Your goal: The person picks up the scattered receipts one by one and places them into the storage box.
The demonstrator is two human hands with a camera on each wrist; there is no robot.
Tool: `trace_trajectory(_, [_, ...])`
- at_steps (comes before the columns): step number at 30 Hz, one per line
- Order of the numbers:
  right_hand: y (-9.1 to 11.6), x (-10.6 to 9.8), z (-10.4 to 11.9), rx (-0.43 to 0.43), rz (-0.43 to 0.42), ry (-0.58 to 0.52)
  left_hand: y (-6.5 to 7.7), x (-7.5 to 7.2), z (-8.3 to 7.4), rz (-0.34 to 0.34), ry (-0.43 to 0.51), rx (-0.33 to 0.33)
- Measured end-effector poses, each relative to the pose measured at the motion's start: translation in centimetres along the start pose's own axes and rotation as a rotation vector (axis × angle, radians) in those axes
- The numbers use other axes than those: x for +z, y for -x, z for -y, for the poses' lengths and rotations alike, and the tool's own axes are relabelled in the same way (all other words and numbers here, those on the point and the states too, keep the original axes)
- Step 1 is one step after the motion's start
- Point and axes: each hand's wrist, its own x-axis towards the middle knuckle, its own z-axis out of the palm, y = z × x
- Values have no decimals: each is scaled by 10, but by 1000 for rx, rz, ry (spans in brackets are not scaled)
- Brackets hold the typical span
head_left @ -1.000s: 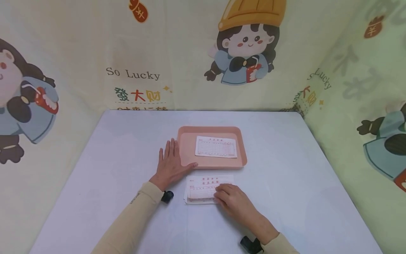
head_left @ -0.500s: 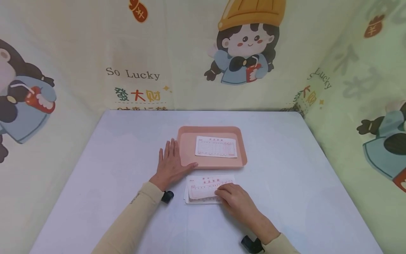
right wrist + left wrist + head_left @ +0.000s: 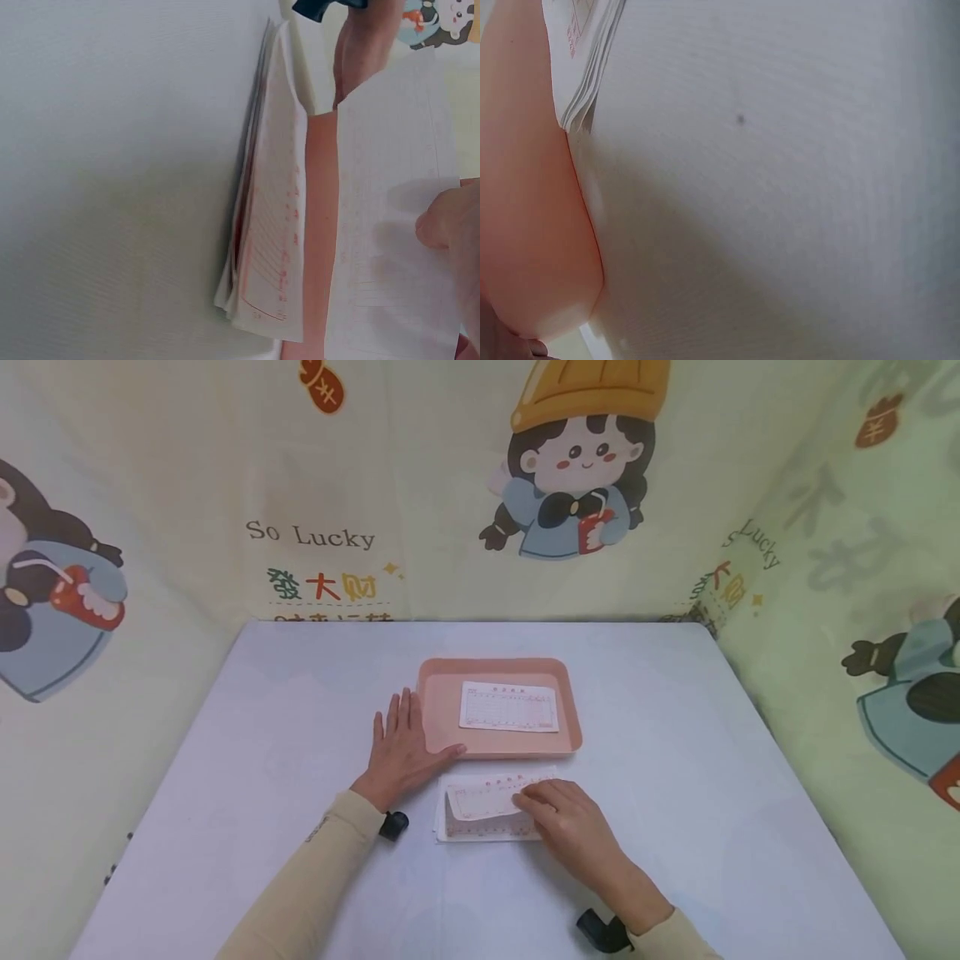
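A pale pink tray stands on the table with a printed receipt slip lying in it. My left hand rests at the tray's left side, fingers straight, thumb along the front rim. In front of the tray lies a stack of receipt slips; its layered page edges show in the left wrist view. My right hand pinches the top receipt sheet, whose near edge is raised off the stack. In the right wrist view the thumb presses on this lifted sheet, apart from the stack.
The white table runs out to both sides of the tray. Behind it and at the sides hangs a cream cloth with cartoon prints. Black wrist cameras sit on both wrists.
My right hand has moved slightly up and right, lifting the near edge of the top sheet away from the stack. The left hand and the tray stay in place.
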Motion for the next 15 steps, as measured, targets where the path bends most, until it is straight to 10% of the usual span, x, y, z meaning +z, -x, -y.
trace_trajectory(15, [-9, -18, -7, -40, -88, -22, -1, 1, 2, -12, 16, 2])
